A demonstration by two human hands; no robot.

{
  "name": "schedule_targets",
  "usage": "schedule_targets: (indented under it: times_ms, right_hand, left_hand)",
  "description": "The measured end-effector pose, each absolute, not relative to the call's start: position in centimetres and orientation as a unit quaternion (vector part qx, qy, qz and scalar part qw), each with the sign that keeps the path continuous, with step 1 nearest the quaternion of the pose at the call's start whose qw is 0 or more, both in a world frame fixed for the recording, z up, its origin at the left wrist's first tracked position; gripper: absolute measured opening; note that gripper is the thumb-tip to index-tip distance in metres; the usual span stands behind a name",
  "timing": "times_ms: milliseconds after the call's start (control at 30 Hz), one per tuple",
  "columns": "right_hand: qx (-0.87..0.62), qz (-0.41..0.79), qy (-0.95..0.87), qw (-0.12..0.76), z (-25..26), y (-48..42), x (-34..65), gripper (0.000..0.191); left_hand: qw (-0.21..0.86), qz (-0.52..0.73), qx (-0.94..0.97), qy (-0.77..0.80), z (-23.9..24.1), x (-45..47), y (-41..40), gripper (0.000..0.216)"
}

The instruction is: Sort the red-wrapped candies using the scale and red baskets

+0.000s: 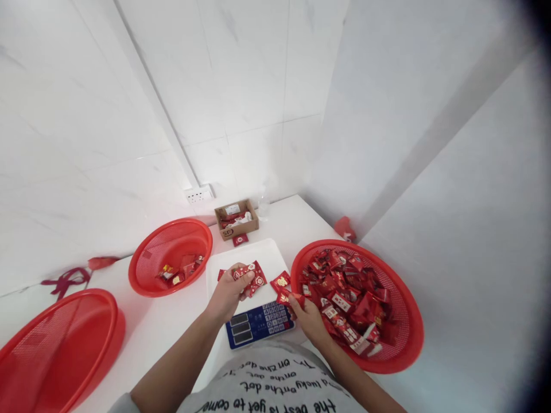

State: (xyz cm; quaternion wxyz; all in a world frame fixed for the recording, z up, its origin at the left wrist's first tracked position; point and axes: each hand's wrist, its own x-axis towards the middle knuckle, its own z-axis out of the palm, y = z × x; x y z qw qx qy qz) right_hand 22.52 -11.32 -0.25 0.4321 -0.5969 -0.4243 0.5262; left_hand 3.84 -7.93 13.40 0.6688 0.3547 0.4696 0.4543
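Note:
Above the white pan of a digital scale [262, 252], my left hand [235, 289] is closed on red candy packets [257, 278] with a white pattern. Another bit of red wrapper shows behind its fingers. My right hand [303, 312] pinches a red packet [284, 296] beside the pan's right edge, and a second red packet with gold print [280, 281] sits just above it. Close to the right hand stands a red mesh basket [411, 321] heaped with red packets [344, 301]. The scale's blue keypad panel [260, 324] lies below both hands.
A red basket [136, 267] with a few packets stands left of the scale, and another red basket [112, 310] is nearer at far left. A small cardboard box [241, 230] holding packets sits behind, with a loose packet [240, 240] before it. Walls border the table.

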Motion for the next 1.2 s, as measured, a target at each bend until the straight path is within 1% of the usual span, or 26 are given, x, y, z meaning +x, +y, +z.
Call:
schedule_targets:
  times_ms: [167, 333, 400, 500, 567, 733, 833, 967, 1200]
  right_hand:
    - [-0.595, 0.512, -0.448, 0.427, 0.0, -11.4, 22.6, 0.050]
    - [-0.601, 0.511, -0.449, 0.419, -0.4, -11.5, 22.8, 0.050]
    - [-0.599, 0.512, -0.453, 0.417, -0.6, -11.5, 22.9, 0.049]
    - [-0.596, 0.513, -0.456, 0.417, -0.7, -11.5, 22.9, 0.047]
    - [-0.598, 0.509, -0.458, 0.416, -0.6, -11.5, 23.0, 0.047]
    - [-0.604, 0.519, -0.447, 0.408, -0.2, -11.5, 22.9, 0.049]
    - [-0.608, 0.521, -0.434, 0.413, 0.1, -11.5, 22.8, 0.050]
    - [-0.611, 0.521, -0.427, 0.416, 0.3, -11.6, 22.7, 0.050]
    - [-0.604, 0.521, -0.435, 0.417, 0.2, -11.6, 22.8, 0.051]
  left_hand:
    - [0.675, 0.425, 0.289, 0.530, 9.7, 3.0, -8.5, 0.026]
    - [0.689, 0.362, 0.249, 0.576, 5.5, 2.0, -10.6, 0.030]
    - [0.693, 0.320, 0.265, 0.590, 4.4, 1.9, -11.7, 0.034]
    - [0.671, 0.255, 0.329, 0.614, 3.3, 2.0, -13.0, 0.041]
    - [0.659, 0.234, 0.352, 0.621, 2.8, 2.2, -13.5, 0.043]
    - [0.672, 0.240, 0.346, 0.609, 2.9, 2.4, -13.3, 0.041]
    - [0.693, 0.237, 0.341, 0.589, 3.5, 2.4, -13.2, 0.043]
    - [0.719, 0.227, 0.321, 0.574, 3.8, 2.7, -13.2, 0.039]
    - [0.712, 0.282, 0.304, 0.566, 3.6, 2.8, -13.1, 0.030]
